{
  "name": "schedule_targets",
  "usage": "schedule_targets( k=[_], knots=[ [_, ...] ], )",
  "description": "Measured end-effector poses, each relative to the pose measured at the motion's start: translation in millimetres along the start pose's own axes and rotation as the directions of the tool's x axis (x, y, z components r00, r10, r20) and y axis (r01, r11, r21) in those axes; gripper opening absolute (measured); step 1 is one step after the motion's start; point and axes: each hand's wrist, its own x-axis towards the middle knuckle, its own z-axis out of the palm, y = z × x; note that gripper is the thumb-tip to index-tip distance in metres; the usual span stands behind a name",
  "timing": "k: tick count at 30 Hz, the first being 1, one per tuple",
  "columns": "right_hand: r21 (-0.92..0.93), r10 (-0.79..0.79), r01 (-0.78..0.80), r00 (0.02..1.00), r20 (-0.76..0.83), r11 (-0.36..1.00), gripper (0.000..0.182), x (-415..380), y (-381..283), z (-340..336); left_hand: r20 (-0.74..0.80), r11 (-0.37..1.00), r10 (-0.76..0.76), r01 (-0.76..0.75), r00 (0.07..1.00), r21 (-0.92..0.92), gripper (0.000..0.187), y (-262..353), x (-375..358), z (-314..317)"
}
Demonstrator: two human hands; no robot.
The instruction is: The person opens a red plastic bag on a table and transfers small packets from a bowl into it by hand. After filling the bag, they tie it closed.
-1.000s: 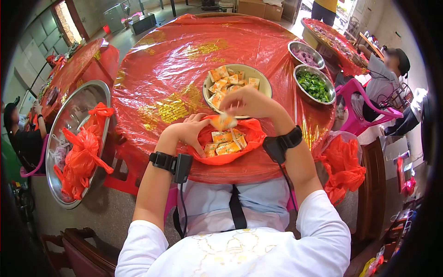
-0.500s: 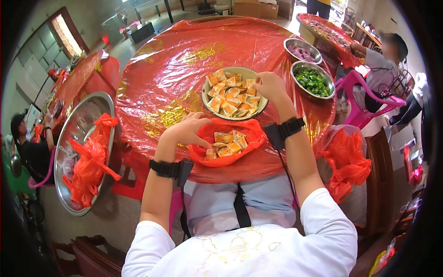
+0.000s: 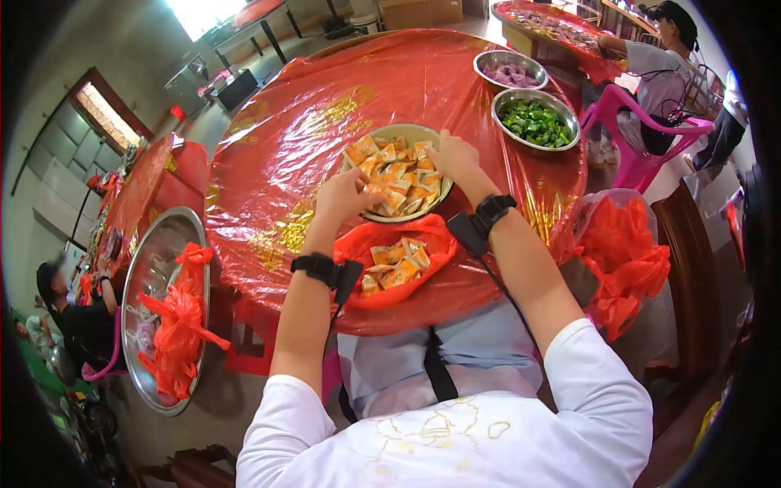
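A pale round bowl [image 3: 407,132] full of small orange-and-white packets [image 3: 404,175] stands on the red-covered table. My left hand [image 3: 346,195] reaches over the bowl's left edge, its fingertips closed at a packet. At the right rim is my right hand [image 3: 454,154], fingers bent down and pressed together; whatever they may hold is hidden. Nearer to me, an open red plastic bag [image 3: 443,248] contains several similar packets [image 3: 394,264]; neither hand touches it.
Metal bowls of chopped greens [image 3: 535,124] and purplish pieces [image 3: 511,75] stand at the table's right. Red bags [image 3: 179,321] lie in a large metal basin [image 3: 130,342] at left. Another red bag [image 3: 618,264] hangs at right. People sit at other tables on both sides.
My left hand has moved from the red bag's edge up to the packets in the bowl. My right hand stays by the bowl's right rim. The view has shifted slightly.
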Motion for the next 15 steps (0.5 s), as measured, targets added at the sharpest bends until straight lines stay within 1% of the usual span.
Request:
schedule_targets(
  k=[1, 2, 4, 5, 6, 8, 9, 10, 12, 13, 14, 15],
  knots=[
    [-0.002, 0.009, -0.009, 1.000, -0.004, 1.000, 0.047, 1.0, 0.3, -0.2, 0.020, 0.998, -0.024, 0.025, 1.000, -0.063, 0.050, -1.3, -2.0, 0.0],
    [-0.005, 0.011, -0.011, 1.000, -0.004, 1.000, 0.047, 3.1, 0.1, -0.6, 0.021, 0.998, -0.022, 0.024, 1.000, -0.066, 0.050, -3.7, -1.4, -1.9],
    [-0.031, -0.011, 0.011, 1.000, -0.010, 0.999, 0.046, 2.5, 1.1, 1.2, -0.079, 0.996, 0.046, -0.051, 0.996, -0.067, 0.047, -10.5, -6.1, -4.1],
    [-0.033, -0.008, 0.008, 1.000, -0.002, 0.999, 0.046, 2.1, 2.5, 1.4, -0.135, 0.990, 0.060, -0.076, 0.989, -0.118, 0.042, -13.5, -8.8, -5.0],
    [-0.040, -0.013, 0.013, 1.000, -0.012, 0.999, 0.046, 1.9, 2.9, 1.6, -0.127, 0.991, 0.054, -0.069, 0.990, -0.117, 0.042, -12.5, -12.8, -8.9],
    [-0.031, -0.020, 0.020, 1.000, -0.015, 0.999, 0.045, 1.3, 0.6, 1.6, -0.197, 0.921, 0.213, -0.264, 0.957, -0.287, 0.035, -7.6, -22.5, -26.8],
    [-0.037, -0.017, 0.017, 1.000, -0.009, 0.999, 0.045, 0.9, 0.6, -0.1, -0.231, 0.846, 0.288, -0.360, 0.929, -0.392, 0.032, 1.1, -29.1, -36.8],
    [-0.047, -0.012, 0.012, 1.000, -0.002, 0.999, 0.045, 1.1, 1.3, -0.4, -0.222, 0.850, 0.290, -0.357, 0.931, -0.388, 0.032, 10.5, -36.9, -47.5],
    [-0.052, -0.015, 0.015, 1.000, 0.000, 0.999, 0.045, 1.6, 1.5, 1.0, -0.118, 0.861, 0.368, -0.386, 0.922, -0.331, 0.036, 26.6, -52.3, -62.9],
    [-0.062, -0.024, 0.023, 1.000, -0.003, 0.998, 0.046, 2.1, 2.0, 1.7, -0.113, 0.821, 0.500, -0.511, 0.859, -0.253, 0.037, 28.6, -57.1, -64.4],
    [-0.063, -0.024, 0.024, 1.000, 0.004, 0.998, 0.046, 3.0, 2.5, 1.8, -0.110, 0.823, 0.495, -0.506, 0.862, -0.257, 0.037, 31.4, -60.5, -64.0],
    [-0.070, -0.028, 0.028, 1.000, 0.003, 0.997, 0.046, 3.6, 2.5, 1.6, 0.008, 0.798, 0.577, -0.561, 0.817, -0.219, 0.037, 35.7, -63.7, -61.7]
  ],
)
